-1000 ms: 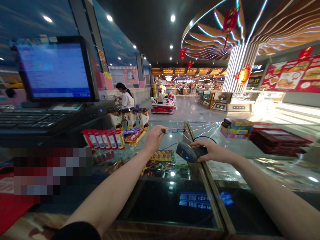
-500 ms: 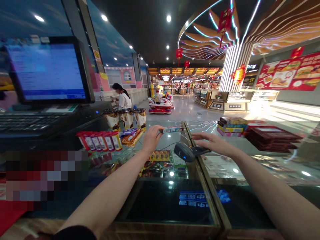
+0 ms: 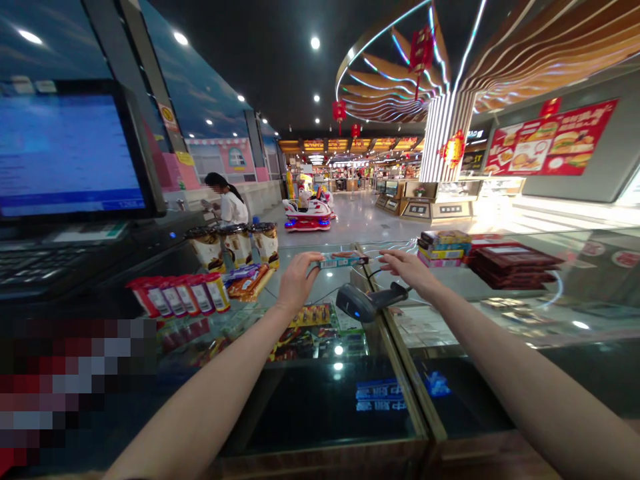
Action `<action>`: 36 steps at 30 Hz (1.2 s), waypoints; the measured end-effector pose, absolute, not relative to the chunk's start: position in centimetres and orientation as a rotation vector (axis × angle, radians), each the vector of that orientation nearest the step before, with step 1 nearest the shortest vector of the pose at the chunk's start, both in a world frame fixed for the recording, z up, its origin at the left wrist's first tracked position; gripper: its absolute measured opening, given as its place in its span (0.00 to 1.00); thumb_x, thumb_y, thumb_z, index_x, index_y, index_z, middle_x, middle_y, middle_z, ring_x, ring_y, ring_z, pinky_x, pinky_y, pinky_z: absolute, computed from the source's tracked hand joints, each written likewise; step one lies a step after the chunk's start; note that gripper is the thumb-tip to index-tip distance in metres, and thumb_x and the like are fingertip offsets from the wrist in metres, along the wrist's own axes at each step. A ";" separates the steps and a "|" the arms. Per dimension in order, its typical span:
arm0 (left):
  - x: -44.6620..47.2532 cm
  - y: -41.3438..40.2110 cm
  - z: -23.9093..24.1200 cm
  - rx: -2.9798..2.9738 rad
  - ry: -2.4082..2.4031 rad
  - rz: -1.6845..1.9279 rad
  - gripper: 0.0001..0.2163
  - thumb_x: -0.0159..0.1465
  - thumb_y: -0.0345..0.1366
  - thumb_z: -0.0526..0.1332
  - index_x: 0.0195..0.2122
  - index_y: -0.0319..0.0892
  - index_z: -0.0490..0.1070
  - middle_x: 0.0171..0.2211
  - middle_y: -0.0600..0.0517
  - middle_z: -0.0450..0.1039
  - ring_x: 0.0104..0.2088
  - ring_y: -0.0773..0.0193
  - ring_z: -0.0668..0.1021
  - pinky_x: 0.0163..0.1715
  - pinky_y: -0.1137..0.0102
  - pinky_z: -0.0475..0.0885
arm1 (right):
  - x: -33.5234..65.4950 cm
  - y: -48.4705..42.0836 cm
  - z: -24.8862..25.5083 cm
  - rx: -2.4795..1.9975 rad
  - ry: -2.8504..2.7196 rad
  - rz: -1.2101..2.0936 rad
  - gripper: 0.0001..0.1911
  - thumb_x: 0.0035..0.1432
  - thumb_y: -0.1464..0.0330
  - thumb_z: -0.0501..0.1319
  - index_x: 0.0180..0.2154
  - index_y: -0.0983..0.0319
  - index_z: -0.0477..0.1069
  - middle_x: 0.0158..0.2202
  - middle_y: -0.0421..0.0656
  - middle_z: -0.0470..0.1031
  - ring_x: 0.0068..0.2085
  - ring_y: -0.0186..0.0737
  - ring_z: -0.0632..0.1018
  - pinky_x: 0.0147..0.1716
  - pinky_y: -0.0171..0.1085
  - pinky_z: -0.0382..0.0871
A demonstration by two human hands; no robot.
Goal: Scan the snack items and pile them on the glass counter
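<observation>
My left hand is closed on one end of a small flat packet and holds it above the glass counter. My right hand hovers just right of the packet's other end with its fingers stretched out and holds nothing. A black barcode scanner lies on the counter below and between the two hands, its cable running back behind it.
A till screen and keyboard stand at left. Small red-capped bottles, snack packs and three cups line the counter. Stacked boxes and dark flat boxes lie at right. A person stands far off by the left wall.
My right hand has let go of the scanner, which now lies on the counter, and has risen toward the packet. My left hand has kept hold of the packet.
</observation>
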State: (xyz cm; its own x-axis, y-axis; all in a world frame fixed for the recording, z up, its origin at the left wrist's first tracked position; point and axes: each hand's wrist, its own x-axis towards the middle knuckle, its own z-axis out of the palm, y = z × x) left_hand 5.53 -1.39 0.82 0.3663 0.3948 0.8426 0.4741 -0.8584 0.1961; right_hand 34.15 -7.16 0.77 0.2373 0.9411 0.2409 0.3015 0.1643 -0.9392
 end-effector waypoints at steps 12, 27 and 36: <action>6.4 -2.2 1.5 -2.526 -0.674 -1.519 0.09 0.65 0.29 0.59 0.46 0.44 0.70 0.47 0.48 0.76 0.50 0.60 0.77 0.52 0.60 0.73 | 32.4 -6.7 2.8 -1.255 -1.238 0.802 0.10 0.58 0.73 0.61 0.40 0.63 0.80 0.24 0.38 0.77 0.20 0.28 0.72 0.18 0.27 0.59; 6.9 -1.8 2.2 -2.568 -0.815 -1.489 0.18 0.64 0.30 0.59 0.56 0.45 0.66 0.56 0.46 0.70 0.58 0.57 0.71 0.59 0.57 0.68 | 33.1 -6.2 2.6 -1.017 -0.969 0.988 0.08 0.49 0.73 0.66 0.35 0.64 0.79 0.24 0.40 0.77 0.17 0.25 0.67 0.14 0.27 0.57; 10.3 -3.4 4.2 -2.821 -0.981 -1.400 0.16 0.64 0.32 0.57 0.52 0.45 0.74 0.49 0.48 0.78 0.52 0.55 0.77 0.56 0.56 0.70 | 33.2 -6.1 2.4 -1.051 -0.768 0.625 0.16 0.50 0.68 0.63 0.42 0.64 0.77 0.25 0.41 0.77 0.22 0.32 0.76 0.17 0.28 0.61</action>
State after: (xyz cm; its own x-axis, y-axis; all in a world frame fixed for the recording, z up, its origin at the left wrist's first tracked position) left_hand 10.29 -3.44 4.18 0.4664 0.5720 0.6748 0.4392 -0.8119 0.3846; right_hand 33.25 -6.15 2.36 0.5894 0.7674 0.2524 -0.0908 0.3734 -0.9232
